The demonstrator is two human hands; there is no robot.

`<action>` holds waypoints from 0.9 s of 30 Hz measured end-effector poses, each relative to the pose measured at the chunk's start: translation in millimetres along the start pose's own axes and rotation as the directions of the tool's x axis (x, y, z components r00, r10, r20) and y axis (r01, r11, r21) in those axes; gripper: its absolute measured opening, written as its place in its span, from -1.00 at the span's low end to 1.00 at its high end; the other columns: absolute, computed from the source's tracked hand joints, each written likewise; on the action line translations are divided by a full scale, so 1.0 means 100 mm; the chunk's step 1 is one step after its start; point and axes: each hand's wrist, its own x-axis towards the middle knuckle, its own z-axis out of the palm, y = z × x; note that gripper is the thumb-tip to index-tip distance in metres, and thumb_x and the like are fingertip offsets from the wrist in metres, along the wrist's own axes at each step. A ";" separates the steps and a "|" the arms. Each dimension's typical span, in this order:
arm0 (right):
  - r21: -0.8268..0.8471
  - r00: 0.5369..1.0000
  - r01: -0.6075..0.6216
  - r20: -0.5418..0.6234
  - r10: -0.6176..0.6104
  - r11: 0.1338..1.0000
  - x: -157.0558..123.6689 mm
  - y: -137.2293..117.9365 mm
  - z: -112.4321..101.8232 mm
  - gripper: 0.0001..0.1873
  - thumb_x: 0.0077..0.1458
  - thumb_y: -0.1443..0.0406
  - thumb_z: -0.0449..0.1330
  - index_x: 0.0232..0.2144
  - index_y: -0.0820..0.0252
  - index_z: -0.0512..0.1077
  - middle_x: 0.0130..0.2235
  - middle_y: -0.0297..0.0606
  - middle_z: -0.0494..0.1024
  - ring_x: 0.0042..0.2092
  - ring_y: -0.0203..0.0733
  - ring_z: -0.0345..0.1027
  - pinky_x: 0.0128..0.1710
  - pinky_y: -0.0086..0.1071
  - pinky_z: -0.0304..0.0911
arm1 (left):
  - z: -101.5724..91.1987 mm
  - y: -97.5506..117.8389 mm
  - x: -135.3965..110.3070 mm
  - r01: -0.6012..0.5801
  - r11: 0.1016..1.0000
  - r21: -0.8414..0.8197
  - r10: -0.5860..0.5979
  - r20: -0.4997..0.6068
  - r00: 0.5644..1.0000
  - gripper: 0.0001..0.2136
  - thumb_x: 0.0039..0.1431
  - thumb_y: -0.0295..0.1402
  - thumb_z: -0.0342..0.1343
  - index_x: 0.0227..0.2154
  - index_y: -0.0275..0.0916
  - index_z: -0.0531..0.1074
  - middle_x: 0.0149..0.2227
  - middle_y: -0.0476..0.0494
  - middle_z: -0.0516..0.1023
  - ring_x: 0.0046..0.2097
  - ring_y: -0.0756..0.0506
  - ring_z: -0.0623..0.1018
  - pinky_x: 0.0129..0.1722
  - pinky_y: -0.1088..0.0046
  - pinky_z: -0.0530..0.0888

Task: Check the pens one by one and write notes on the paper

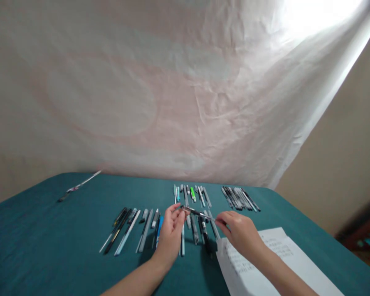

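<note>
Both of my hands hold one dark pen (197, 213) level above the teal tablecloth (49, 238). My left hand (170, 236) pinches its left end with thumb and fingertips. My right hand (240, 231) is closed around its right end. Below the pen lies a row of several pens (200, 234), with another row of several grey, blue and black pens (132, 230) just left of my left hand.
Farther back lie a group of several pens, one green (192, 194), and a bunch of dark pens (240, 199). A white printed sheet (265, 267) lies under my right forearm. A lone pen (80, 186) rests at the far left edge. A creased white cloth (172, 90) hangs behind.
</note>
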 end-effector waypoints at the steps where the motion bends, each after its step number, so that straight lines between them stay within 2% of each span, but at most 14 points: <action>1: 0.029 0.999 -0.047 0.019 0.046 0.998 0.04 0.09 0.00 -0.79 0.12 0.25 0.01 -0.41 0.15 0.42 -0.46 -0.30 0.49 -0.41 -0.23 0.35 -0.43 -0.44 0.16 | 0.00 -0.01 -0.02 -0.019 0.999 0.027 0.018 0.019 1.000 -0.68 0.17 -0.28 -0.05 -0.04 -0.24 0.13 -0.06 -0.24 0.40 -0.02 -0.09 0.41 0.01 0.25 0.27; 3: 0.055 0.985 -0.162 0.062 0.158 0.985 0.14 0.29 0.01 -0.75 0.12 0.21 -0.02 -0.38 0.14 0.43 -0.43 -0.32 0.50 -0.42 -0.25 0.36 -0.44 -0.46 0.16 | -0.02 -0.03 -0.05 -0.069 0.990 0.124 0.061 0.068 0.996 -0.65 0.17 -0.31 -0.05 0.00 -0.24 0.11 -0.02 -0.26 0.37 -0.01 -0.09 0.39 0.02 0.25 0.25; 5: -0.048 0.947 -0.303 0.095 0.307 0.952 0.26 0.51 0.06 -0.74 0.11 0.18 -0.01 -0.40 0.15 0.44 -0.36 -0.29 0.51 -0.36 -0.24 0.38 -0.39 -0.46 0.17 | -0.04 -0.03 -0.10 -0.139 0.952 0.272 0.104 0.142 0.984 -0.66 0.15 -0.35 -0.05 0.00 -0.24 0.15 -0.02 -0.26 0.37 0.01 -0.11 0.38 0.04 0.24 0.23; 7: -0.169 0.891 -0.419 0.110 0.440 0.892 0.36 0.69 0.13 -0.72 0.10 0.18 -0.01 -0.42 0.15 0.45 -0.35 -0.25 0.52 -0.31 -0.19 0.40 -0.39 -0.45 0.16 | -0.05 -0.02 -0.15 -0.229 0.879 0.417 0.140 0.232 0.963 -0.68 0.13 -0.39 -0.04 -0.02 -0.22 0.21 -0.04 -0.23 0.38 0.01 -0.13 0.36 0.05 0.23 0.20; 10: -0.258 0.836 -0.501 0.102 0.539 0.826 0.44 0.84 0.28 -0.73 0.08 0.19 0.01 -0.44 0.19 0.46 -0.34 -0.13 0.53 -0.28 -0.06 0.42 -0.39 -0.37 0.18 | -0.06 0.03 -0.20 -0.344 0.762 0.549 0.165 0.349 0.923 -0.73 0.11 -0.45 -0.06 -0.10 -0.17 0.30 -0.11 -0.18 0.42 -0.03 -0.15 0.37 0.02 0.24 0.22; 13: -0.313 0.805 -0.532 0.103 0.585 0.787 0.48 0.86 0.43 -0.76 0.06 0.24 0.04 -0.41 0.24 0.46 -0.30 -0.03 0.53 -0.23 0.03 0.41 -0.34 -0.29 0.20 | -0.05 0.06 -0.22 -0.380 0.711 0.592 0.155 0.395 0.905 -0.74 0.10 -0.47 -0.08 -0.14 -0.16 0.32 -0.16 -0.17 0.44 -0.09 -0.16 0.39 -0.04 0.26 0.27; 17: -0.351 0.798 -0.527 0.111 0.593 0.774 0.52 0.83 0.55 -0.75 0.07 0.32 0.00 -0.33 0.30 0.46 -0.23 0.06 0.51 -0.17 0.05 0.40 -0.26 -0.25 0.21 | -0.05 0.05 -0.19 -0.365 0.713 0.599 0.145 0.383 0.912 -0.74 0.10 -0.49 -0.10 -0.15 -0.17 0.31 -0.19 -0.17 0.44 -0.11 -0.16 0.40 -0.06 0.28 0.28; 27: -0.401 0.774 -0.529 0.132 0.619 0.748 0.57 0.84 0.59 -0.72 0.08 0.41 -0.05 -0.25 0.34 0.43 -0.22 0.11 0.50 -0.15 0.00 0.40 -0.23 -0.29 0.21 | -0.05 0.06 -0.19 -0.363 0.713 0.600 0.139 0.387 0.912 -0.75 0.08 -0.50 -0.09 -0.18 -0.18 0.32 -0.21 -0.15 0.44 -0.14 -0.14 0.41 -0.10 0.31 0.29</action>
